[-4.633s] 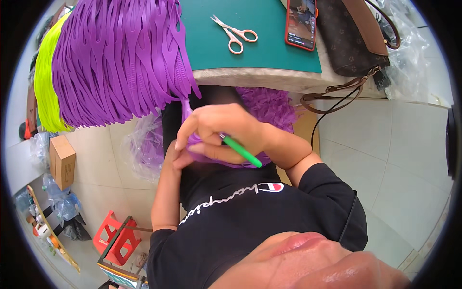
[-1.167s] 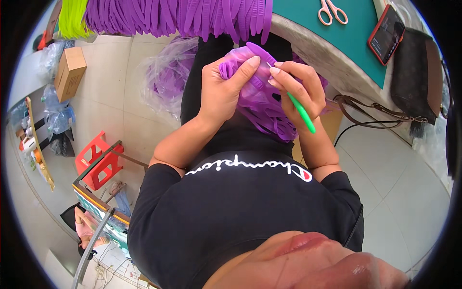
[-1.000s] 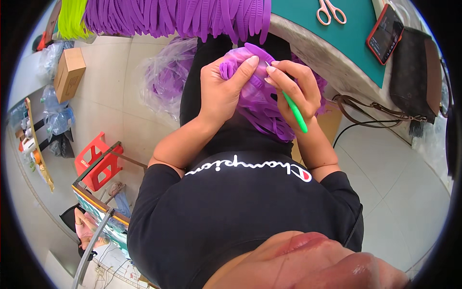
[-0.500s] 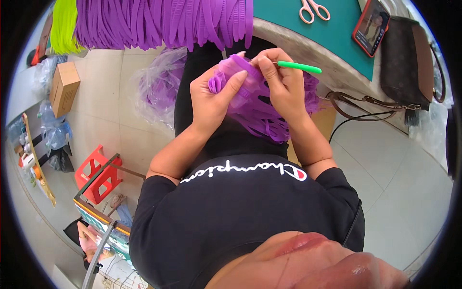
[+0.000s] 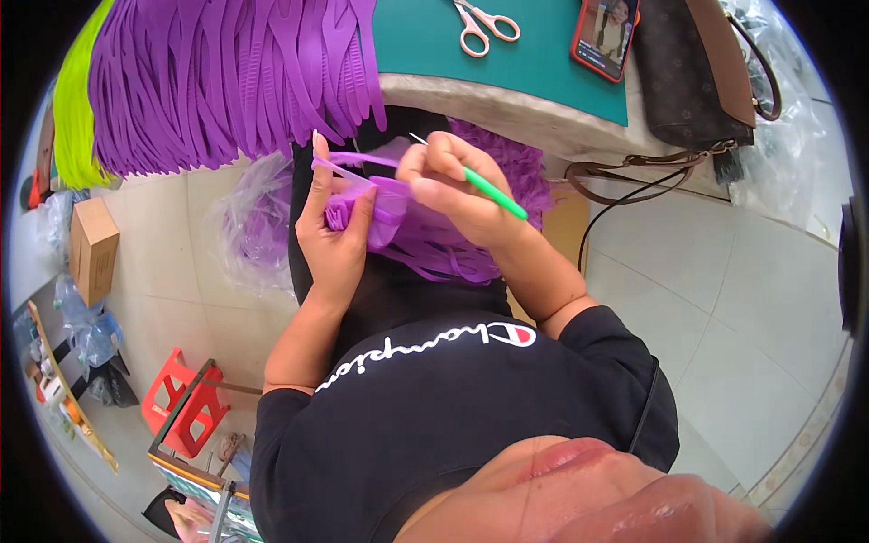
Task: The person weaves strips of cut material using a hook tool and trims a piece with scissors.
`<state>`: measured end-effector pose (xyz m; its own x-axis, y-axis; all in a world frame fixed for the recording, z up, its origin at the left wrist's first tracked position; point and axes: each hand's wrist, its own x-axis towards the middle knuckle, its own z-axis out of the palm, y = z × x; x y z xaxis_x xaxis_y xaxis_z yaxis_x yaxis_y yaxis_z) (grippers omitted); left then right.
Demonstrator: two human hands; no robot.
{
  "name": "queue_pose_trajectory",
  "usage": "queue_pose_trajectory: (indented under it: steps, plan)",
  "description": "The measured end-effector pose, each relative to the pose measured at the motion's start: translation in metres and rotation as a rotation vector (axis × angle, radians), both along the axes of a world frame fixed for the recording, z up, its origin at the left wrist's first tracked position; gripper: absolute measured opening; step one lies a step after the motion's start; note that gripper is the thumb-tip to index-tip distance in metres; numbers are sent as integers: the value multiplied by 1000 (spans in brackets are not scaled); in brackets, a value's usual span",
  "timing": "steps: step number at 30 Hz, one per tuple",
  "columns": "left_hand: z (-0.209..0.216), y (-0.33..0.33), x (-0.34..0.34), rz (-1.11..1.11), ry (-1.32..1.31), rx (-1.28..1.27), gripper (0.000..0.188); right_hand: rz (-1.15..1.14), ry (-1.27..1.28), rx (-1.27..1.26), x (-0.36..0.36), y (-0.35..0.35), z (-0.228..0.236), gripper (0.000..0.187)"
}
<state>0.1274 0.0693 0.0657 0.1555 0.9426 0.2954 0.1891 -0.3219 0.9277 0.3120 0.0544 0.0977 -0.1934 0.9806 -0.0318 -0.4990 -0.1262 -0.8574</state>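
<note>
My left hand [image 5: 333, 249] is closed around a folded bundle of purple rubber straps [image 5: 387, 213], its index finger pointing up. From that finger a thin purple strip [image 5: 367, 158] stretches across to my right hand [image 5: 466, 185]. The right fingers pinch the strip's end and also grip a slim pick-like tool with a green handle [image 5: 494, 193]. Its thin metal tip [image 5: 417, 138] sticks out past the fingers; whether the tip is hooked or straight is too small to tell. More purple straps [image 5: 444, 253] lie across my lap beneath both hands.
Long purple straps [image 5: 226, 81] and lime-green ones [image 5: 77, 127] hang over the table edge. Pink-handled scissors [image 5: 487, 29], a red-cased phone [image 5: 604, 36] and a brown bag [image 5: 692, 72] are on the table. A plastic bag [image 5: 258, 222] of purple pieces and a red stool [image 5: 186, 403] are at left.
My hands have moved apart, and a purple strip is now drawn out between them. The green handle has swung to slant downward. The whole view has shifted, with the table contents farther left.
</note>
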Motion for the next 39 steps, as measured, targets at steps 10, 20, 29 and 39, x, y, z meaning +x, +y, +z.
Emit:
queue_pose_trajectory:
  steps: [10,20,29,39]
  plan:
    - [-25,5,-48,169,-644,-657,82,-150,642,347,113,-38,27,27]
    - [-81,18,-88,409,-647,-707,83,-557,1030,491,227,-99,73,19]
    - [-79,17,-102,44,-1010,-1141,35,-380,438,511,210,-94,87,31]
    - [-54,7,-68,-47,-884,-1066,29,30,390,309,99,24,199,22]
